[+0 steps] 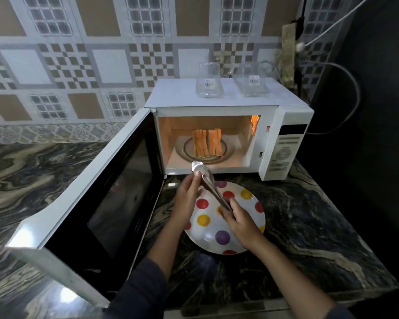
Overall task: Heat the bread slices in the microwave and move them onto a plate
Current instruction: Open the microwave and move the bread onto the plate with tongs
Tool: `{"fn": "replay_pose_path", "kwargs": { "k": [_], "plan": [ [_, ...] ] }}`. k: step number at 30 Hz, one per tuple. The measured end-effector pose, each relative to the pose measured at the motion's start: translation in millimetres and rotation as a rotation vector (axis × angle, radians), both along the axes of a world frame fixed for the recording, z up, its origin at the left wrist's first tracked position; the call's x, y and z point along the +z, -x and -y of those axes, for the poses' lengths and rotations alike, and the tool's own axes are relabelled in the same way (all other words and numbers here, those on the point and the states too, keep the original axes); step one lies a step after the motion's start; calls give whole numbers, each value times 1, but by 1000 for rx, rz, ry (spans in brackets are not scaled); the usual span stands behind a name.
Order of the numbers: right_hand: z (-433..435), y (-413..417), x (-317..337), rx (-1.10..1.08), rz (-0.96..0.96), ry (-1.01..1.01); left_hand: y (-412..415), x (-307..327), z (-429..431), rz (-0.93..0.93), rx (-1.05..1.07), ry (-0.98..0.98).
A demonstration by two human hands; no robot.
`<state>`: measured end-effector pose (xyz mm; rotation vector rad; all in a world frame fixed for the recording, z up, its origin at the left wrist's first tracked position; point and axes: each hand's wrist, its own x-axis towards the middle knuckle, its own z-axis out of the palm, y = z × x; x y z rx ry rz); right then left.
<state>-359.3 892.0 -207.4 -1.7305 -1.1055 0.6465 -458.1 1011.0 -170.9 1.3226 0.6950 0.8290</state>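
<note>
- judging those orange-lit bread slices, upright mid-frame in the open white microwave: light, stiff, crumbly. take them by the top edges.
- right hand grips the steel tongs; left hand pinches their tips, over the spotted white plate. barcode stickers unreadable.

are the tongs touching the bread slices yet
Apart. The head view shows the tongs tip at the microwave front sill, with bare turntable between it and the bread slices.
</note>
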Motion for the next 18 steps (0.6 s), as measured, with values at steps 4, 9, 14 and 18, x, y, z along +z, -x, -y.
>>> {"fn": "replay_pose_path", "kwargs": {
  "k": [4, 9, 14, 18],
  "plan": [
    [-13, -12, -6, -132, 58, 44, 33, -50, -8, -349, 183, -366],
    [-59, -28, 8, -214, 221, 219, 71, -115, -1, -854, 106, -698],
    [-104, -35, 22, -257, 344, 317, 65, -118, -11, -1155, 105, -759],
    [-131, -34, 20, -335, 359, 409, 65, -124, -11, -1160, 84, -789]
  ]
}}
